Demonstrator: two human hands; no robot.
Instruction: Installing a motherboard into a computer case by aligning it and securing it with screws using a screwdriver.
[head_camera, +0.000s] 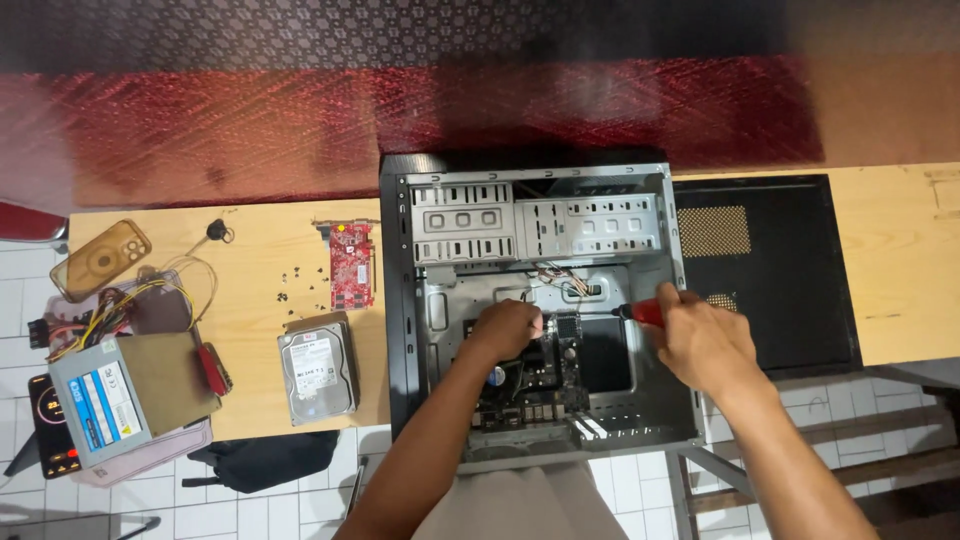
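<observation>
Lighting over my workspace is even and bright, shadows soft. The far edge at top is smeared with blur; central detail stays sharp.

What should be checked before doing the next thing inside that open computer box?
1. Screwdriver gripped firmly by the right hand: ok.
2. Screwdriver tip seated on a screw: cannot tell, too small to see.
3. Left hand steadying the motherboard: ok, it rests on the board's top edge.
4. Case lying flat and open on the wooden table: ok.
5. Loose screws kept clear of the case: ok, they lie on the table beside the red card.
6. Loose wires inside the case clear of the hands: ok, they sit above them.
</observation>
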